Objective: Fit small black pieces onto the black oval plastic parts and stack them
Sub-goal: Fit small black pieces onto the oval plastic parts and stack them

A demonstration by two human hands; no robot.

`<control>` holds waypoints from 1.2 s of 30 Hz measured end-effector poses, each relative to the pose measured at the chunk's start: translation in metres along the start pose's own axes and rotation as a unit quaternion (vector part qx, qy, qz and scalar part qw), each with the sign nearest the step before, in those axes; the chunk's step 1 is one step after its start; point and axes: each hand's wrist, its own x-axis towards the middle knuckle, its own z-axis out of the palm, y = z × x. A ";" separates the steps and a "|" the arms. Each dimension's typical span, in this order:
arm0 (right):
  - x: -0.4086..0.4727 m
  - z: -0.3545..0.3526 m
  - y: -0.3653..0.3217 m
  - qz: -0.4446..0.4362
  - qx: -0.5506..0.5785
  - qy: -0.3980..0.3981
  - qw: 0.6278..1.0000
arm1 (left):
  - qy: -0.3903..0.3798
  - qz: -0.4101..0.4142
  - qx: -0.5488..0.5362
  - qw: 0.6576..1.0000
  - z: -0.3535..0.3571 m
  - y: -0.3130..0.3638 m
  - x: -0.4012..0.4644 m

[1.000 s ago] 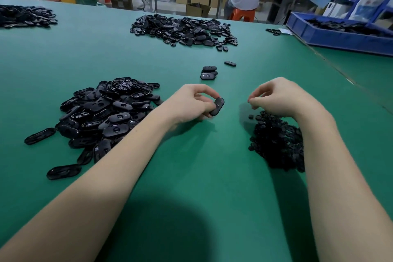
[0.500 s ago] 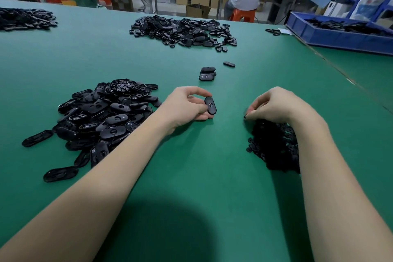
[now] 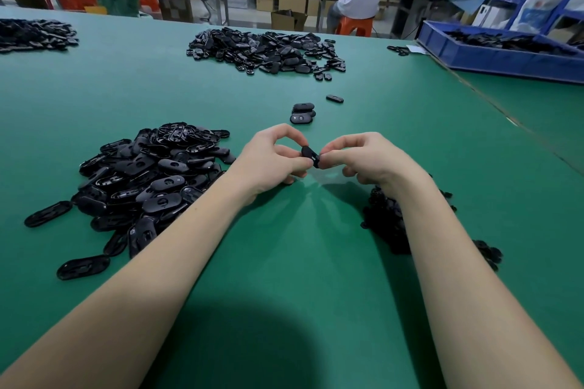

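Both hands meet above the middle of the green desk [image 3: 316, 262], raised a little from its surface. The left hand [image 3: 268, 161] pinches one black oval part [image 3: 309, 155] between thumb and fingers, with the part tilted on its edge. The right hand [image 3: 366, 156] has its fingertips closed against the lower end of the same part; it probably presses a small black piece there, but the piece itself is too small and too hidden to see.

The supply of oval parts [image 3: 148, 180] lies in a heap toward the left edge of the desk. The heap of small pieces [image 3: 388, 224] lies under the right wrist, toward the right edge. A short stack of finished parts [image 3: 302, 112] stands just beyond the hands, toward the far edge.

I judge the fitting step is in progress. Several things could fail here. The small piece could slip from the fingertips and fall among the loose pieces below, because it is tiny and black on black. If the piece enters at an angle, it may sit crooked and the part will not stack flat. The oval part is held only by a pinch, so a hard push could turn it in the left hand. The right forearm [image 3: 442, 246] rests just over the small heap and could scatter it
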 end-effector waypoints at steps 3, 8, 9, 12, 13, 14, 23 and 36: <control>0.002 -0.001 0.001 0.009 0.018 -0.003 1.000 | -0.001 0.025 0.041 0.999 0.000 0.000 -0.001; 0.003 0.000 0.004 0.021 0.021 0.001 1.000 | 0.008 0.072 0.120 0.990 0.003 0.004 -0.006; 0.004 0.001 0.004 0.021 0.024 -0.002 0.999 | 0.009 0.077 0.121 0.990 0.003 0.005 -0.007; 0.004 0.001 0.005 0.023 0.033 -0.001 0.999 | 0.014 0.086 0.117 0.989 0.004 0.006 -0.009; 0.004 0.001 0.005 0.023 0.035 0.001 0.999 | 0.015 0.087 0.115 0.989 0.004 0.006 -0.009; 0.005 0.001 0.005 0.024 0.037 0.003 0.999 | 0.017 0.089 0.114 0.989 0.004 0.006 -0.009; 0.001 -0.002 0.006 0.016 0.027 0.013 0.999 | -0.008 0.037 0.013 0.999 0.003 0.005 -0.007; 0.002 0.001 0.008 -0.014 0.045 -0.014 0.999 | -0.001 -0.040 -0.148 0.988 0.007 0.003 -0.005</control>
